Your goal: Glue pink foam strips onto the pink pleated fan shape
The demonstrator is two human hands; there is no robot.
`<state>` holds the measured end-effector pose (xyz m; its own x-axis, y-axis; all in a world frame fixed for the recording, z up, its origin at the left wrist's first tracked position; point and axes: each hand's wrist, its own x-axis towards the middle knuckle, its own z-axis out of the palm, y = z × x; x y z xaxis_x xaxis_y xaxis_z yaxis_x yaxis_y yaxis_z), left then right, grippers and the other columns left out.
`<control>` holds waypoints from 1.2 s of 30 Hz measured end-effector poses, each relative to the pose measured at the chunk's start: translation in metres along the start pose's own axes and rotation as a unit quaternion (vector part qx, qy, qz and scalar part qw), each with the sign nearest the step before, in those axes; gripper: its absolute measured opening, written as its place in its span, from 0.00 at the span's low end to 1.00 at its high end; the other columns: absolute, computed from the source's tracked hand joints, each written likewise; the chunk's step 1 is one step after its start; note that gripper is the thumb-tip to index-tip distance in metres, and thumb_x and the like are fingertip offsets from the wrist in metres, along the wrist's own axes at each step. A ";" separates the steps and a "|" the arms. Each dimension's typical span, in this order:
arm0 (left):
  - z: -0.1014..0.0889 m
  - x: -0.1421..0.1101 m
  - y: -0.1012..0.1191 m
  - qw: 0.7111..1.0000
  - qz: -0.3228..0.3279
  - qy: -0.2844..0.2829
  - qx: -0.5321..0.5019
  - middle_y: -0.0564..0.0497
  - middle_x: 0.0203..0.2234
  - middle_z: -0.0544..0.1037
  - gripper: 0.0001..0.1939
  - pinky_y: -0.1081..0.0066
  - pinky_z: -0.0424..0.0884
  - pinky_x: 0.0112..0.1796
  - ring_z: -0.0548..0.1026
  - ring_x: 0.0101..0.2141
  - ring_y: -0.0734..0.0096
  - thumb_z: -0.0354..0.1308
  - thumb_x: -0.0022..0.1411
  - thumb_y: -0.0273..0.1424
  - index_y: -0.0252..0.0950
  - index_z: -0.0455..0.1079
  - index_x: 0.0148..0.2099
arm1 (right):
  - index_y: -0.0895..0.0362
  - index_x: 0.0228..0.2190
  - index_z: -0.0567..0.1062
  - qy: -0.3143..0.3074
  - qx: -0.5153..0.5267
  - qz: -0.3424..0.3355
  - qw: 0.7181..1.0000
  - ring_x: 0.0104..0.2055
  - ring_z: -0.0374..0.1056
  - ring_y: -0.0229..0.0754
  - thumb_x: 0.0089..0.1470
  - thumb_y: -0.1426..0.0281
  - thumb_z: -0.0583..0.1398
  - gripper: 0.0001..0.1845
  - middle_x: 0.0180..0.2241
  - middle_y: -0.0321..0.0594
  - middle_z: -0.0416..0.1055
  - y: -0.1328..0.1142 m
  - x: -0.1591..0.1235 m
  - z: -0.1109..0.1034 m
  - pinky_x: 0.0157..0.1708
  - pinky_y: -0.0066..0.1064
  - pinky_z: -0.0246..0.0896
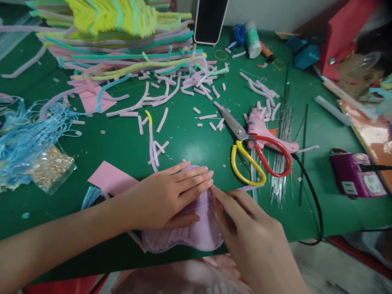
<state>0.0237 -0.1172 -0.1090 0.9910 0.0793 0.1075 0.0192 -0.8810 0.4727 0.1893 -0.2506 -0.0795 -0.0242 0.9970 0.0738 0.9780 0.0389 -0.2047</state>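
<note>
A lilac pleated piece (199, 234) with a wavy, corded rim lies on the green table near its front edge. My left hand (171, 192) rests flat across its upper part, fingers stretched to the right and covering much of it. My right hand (245, 220) has thumb and index finger closed at the piece's right edge, touching close to the left fingertips; what exactly is pinched there is partly hidden. A lilac strip (252, 187) sticks out behind my right hand. Beyond it lie scissors (241, 139) with one yellow and one red handle, blades apart, against a pink glue gun (269, 139).
Cut lilac pipe-cleaner bits (165, 94) scatter across the green table (183, 139). Bundled pipe cleaners (116, 45) and a phone (211, 20) are at the back. Blue tassels (27, 134) and a bag of gold bits (52, 167) lie left; a purple power box (357, 173) stands right.
</note>
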 end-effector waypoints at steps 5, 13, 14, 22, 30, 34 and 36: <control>0.003 -0.001 -0.001 1.000 0.002 -0.001 -0.002 0.37 0.63 0.61 0.30 0.50 0.54 0.61 0.57 0.63 0.53 0.46 0.68 0.41 0.25 0.56 0.64 | 0.60 0.43 0.75 -0.003 0.046 0.003 0.999 0.24 0.69 0.35 0.62 0.72 0.51 0.14 0.32 0.43 0.73 0.007 -0.011 -0.005 0.18 0.26 0.64; 0.003 0.001 -0.002 1.000 0.003 -0.005 0.005 0.38 0.63 0.61 0.28 0.50 0.53 0.61 0.57 0.63 0.54 0.45 0.69 0.40 0.27 0.57 0.63 | 0.62 0.43 0.74 -0.027 0.043 -0.032 0.998 0.34 0.73 0.40 0.63 0.74 0.49 0.15 0.36 0.46 0.74 0.004 -0.010 -0.001 0.21 0.26 0.67; 0.003 0.001 -0.002 1.000 0.002 -0.008 0.004 0.39 0.63 0.61 0.27 0.51 0.53 0.61 0.57 0.63 0.54 0.45 0.69 0.40 0.28 0.57 0.63 | 0.61 0.42 0.74 -0.023 0.036 -0.029 0.999 0.33 0.73 0.40 0.63 0.73 0.49 0.15 0.35 0.45 0.73 0.003 -0.009 -0.001 0.21 0.27 0.66; 0.003 -0.001 -0.001 1.000 -0.001 -0.015 0.002 0.41 0.64 0.60 0.27 0.50 0.52 0.61 0.55 0.64 0.55 0.44 0.69 0.42 0.31 0.58 0.63 | 0.58 0.40 0.75 -0.061 0.009 -0.033 0.998 0.21 0.65 0.33 0.63 0.71 0.48 0.16 0.33 0.42 0.71 0.010 -0.002 -0.007 0.17 0.25 0.60; 0.004 -0.001 -0.001 1.000 -0.001 -0.012 -0.006 0.40 0.63 0.60 0.27 0.49 0.51 0.61 0.55 0.64 0.54 0.45 0.69 0.42 0.30 0.58 0.63 | 0.60 0.44 0.74 -0.074 0.048 -0.036 0.995 0.21 0.66 0.35 0.62 0.72 0.50 0.15 0.35 0.44 0.71 0.013 -0.003 -0.008 0.19 0.28 0.65; 0.003 -0.002 -0.001 1.000 0.000 -0.014 -0.008 0.40 0.64 0.59 0.28 0.48 0.51 0.61 0.54 0.64 0.53 0.44 0.69 0.41 0.30 0.57 0.64 | 0.59 0.40 0.74 -0.083 0.044 -0.016 0.995 0.27 0.70 0.38 0.62 0.72 0.49 0.14 0.32 0.42 0.69 0.010 0.003 -0.005 0.21 0.28 0.66; 0.003 -0.003 -0.001 1.000 0.001 -0.014 -0.008 0.39 0.64 0.58 0.28 0.48 0.51 0.61 0.54 0.64 0.53 0.45 0.69 0.41 0.30 0.56 0.64 | 0.59 0.37 0.74 -0.089 0.029 -0.018 0.995 0.29 0.71 0.39 0.61 0.73 0.49 0.14 0.32 0.42 0.69 0.008 0.007 -0.005 0.21 0.27 0.65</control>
<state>0.0213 -0.1179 -0.1125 0.9943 0.0648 0.0848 0.0154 -0.8733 0.4870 0.1977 -0.2438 -0.0758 -0.1003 0.9908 -0.0911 0.9625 0.0734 -0.2611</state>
